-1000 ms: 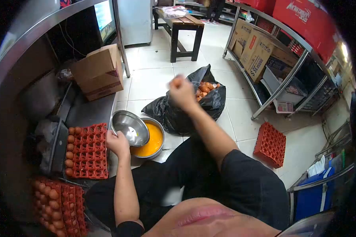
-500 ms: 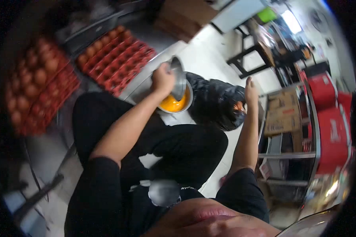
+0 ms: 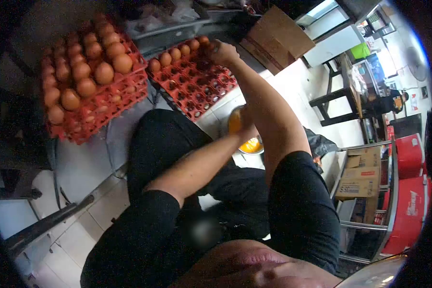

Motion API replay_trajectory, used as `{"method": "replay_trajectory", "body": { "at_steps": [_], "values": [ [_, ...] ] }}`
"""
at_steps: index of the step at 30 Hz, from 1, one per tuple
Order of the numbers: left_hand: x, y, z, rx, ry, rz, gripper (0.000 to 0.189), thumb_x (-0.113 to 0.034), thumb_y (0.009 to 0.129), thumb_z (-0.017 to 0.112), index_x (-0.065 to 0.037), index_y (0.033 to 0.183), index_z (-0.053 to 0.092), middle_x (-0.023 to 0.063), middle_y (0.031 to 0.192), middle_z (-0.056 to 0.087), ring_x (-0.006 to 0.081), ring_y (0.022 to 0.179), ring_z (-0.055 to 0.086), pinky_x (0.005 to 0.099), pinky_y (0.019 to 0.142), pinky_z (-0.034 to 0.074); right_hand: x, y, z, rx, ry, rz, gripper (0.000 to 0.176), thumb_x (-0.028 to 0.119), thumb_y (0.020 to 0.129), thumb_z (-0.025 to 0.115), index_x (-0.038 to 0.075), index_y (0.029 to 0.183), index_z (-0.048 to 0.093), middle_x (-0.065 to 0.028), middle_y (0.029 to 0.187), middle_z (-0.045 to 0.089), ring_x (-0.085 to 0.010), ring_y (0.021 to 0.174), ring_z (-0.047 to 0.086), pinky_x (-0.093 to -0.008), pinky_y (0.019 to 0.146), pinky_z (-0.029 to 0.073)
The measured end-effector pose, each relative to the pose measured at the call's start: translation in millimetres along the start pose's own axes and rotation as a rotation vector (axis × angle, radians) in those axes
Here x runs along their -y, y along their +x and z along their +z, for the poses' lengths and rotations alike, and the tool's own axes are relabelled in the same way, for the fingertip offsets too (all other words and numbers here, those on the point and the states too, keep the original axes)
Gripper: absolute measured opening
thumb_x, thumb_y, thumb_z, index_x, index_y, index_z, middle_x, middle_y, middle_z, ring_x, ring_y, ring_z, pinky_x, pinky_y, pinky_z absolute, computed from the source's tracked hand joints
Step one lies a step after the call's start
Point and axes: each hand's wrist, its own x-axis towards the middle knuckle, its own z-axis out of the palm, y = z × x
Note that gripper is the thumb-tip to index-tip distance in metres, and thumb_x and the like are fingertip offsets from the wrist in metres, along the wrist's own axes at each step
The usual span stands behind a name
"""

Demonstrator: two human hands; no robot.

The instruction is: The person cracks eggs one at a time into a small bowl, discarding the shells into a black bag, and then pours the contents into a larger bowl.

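Observation:
My left hand (image 3: 247, 124) is closed on a tilted metal bowl (image 3: 232, 116), with orange egg yolk showing inside it. Right below is a second metal bowl (image 3: 260, 152) holding yellow-orange egg (image 3: 249, 145); my left wrist partly covers it. My right hand (image 3: 223, 52) reaches to the far corner of a red egg tray (image 3: 197, 86). Its fingers curl in beside the end of a row of brown eggs (image 3: 176, 54); what they hold, if anything, is hidden. The tray's other visible cups hold no eggs.
Stacked red trays full of brown eggs (image 3: 86, 87) stand at the left. A cardboard box (image 3: 277, 41) sits beyond the tray. Behind my right arm lies a black plastic bag (image 3: 321, 144). A metal rack with cartons (image 3: 360, 180) and red boxes (image 3: 408, 201) is at the right.
My right hand has swung from above the black bag across to the egg tray. My left hand stays by the egg bowl with the tilted metal bowl. The view has shifted, showing more of the trays.

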Motion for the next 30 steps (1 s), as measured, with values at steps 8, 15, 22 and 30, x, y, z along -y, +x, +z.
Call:
{"method": "replay_trajectory", "body": {
  "at_steps": [8, 15, 22, 30],
  "values": [
    [34.7, -0.6, 27.0, -0.212, -0.041, 0.374, 0.051, -0.034, 0.086, 0.076, -0.004, 0.123, 0.059, 0.0251, 0.101, 0.071, 0.0456, 0.09, 0.068, 0.0563, 0.077, 0.053, 8.0, 28.8, -5.9, -0.018, 0.04, 0.137, 0.07, 0.057, 0.082, 0.075, 0.011, 0.133, 0.061, -0.0211, 0.135, 0.066, -0.0412, 0.125, 0.063, -0.0507, 0.103, 0.052],
    [-11.1, 21.5, -1.9, -0.046, 0.018, 0.085, 0.009, -0.007, 0.083, 0.063, 0.0, 0.088, 0.062, 0.0265, 0.095, 0.068, 0.0473, 0.089, 0.067, 0.0562, 0.079, 0.053, -67.0, -62.1, -115.7, 0.055, 1.344, 0.286, 0.039, 0.042, 0.106, 0.052, 0.012, 0.128, 0.061, -0.006, 0.096, 0.059, -0.0163, 0.083, 0.056, -0.0319, 0.062, 0.045],
    [-12.8, 22.4, -5.0, -0.162, 0.019, 0.109, 0.018, -0.012, 0.084, 0.069, -0.002, 0.098, 0.067, 0.0215, 0.081, 0.07, 0.0412, 0.077, 0.071, 0.0508, 0.067, 0.053, -192.0, -252.0, -107.6, 0.069, 1.046, 0.38, 0.04, 0.048, 0.106, 0.055, 0.016, 0.129, 0.057, -0.006, 0.095, 0.064, -0.0092, 0.074, 0.058, -0.0233, 0.049, 0.045],
    [-7.5, 29.4, -24.9, -0.093, 0.152, 0.129, 0.012, -0.011, 0.081, 0.067, -0.002, 0.079, 0.06, 0.0182, 0.066, 0.061, 0.0344, 0.06, 0.061, 0.0462, 0.058, 0.046, -209.9, -321.5, -18.1, -0.169, 0.224, 0.037, 0.026, 0.033, 0.101, 0.061, 0.011, 0.115, 0.065, -0.0166, 0.084, 0.072, -0.0386, 0.076, 0.071, -0.0453, 0.067, 0.057]
  ]
}}
